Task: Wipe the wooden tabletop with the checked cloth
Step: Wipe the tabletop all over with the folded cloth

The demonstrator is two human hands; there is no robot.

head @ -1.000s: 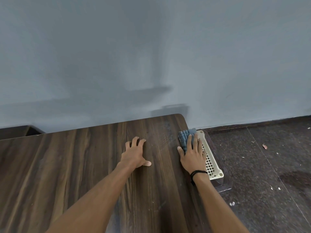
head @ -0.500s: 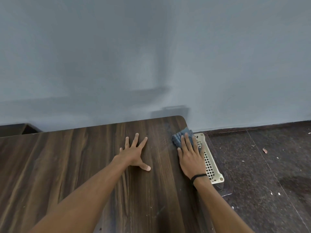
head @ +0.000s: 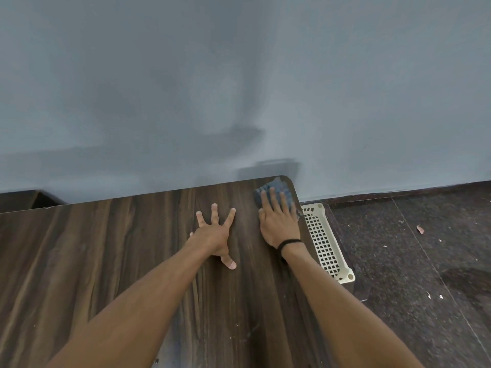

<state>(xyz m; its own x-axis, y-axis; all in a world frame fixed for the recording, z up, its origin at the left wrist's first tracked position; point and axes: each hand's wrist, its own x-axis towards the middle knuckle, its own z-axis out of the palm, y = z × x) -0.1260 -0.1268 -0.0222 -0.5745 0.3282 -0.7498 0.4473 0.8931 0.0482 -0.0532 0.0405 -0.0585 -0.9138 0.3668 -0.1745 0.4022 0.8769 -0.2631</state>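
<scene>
Two bare forearms rise from the bottom edge of the frame and stretch over the dark wood-grain table (head: 106, 274), which fills the lower left and centre. The left hand (head: 215, 232) lies flat on the table near the middle of the frame, with its fingers straight and fanned wide apart and its thumb pointing back toward the lower edge. It holds nothing.

To its right, close but not touching it, the right hand (head: 277, 221) also lies flat. Its fingers are straight and set close together, and they press down on the checked cloth (head: 275, 185). A black band (head: 288, 242) circles that wrist.

The cloth is blue-grey and bunched under the fingertips. It sits at the table's far right corner, right of centre in the frame, with its far edge showing past the fingers and nearly at the rounded corner. A small fold shows by the little finger at the table's right edge.

Just past that right edge and lower down is a cream plastic basket (head: 322, 243) with a square lattice. It runs alongside the table, and whether it touches it is unclear.

Right of the basket is a dark speckled floor (head: 411, 261) with pale bits scattered on it, one larger scrap (head: 419, 229) among them.

At the far left, behind the table, a dark piece of furniture (head: 26, 199) shows only a corner.

A grey-blue wall (head: 239, 75) fills the upper half of the frame, with soft shadows on it
</scene>
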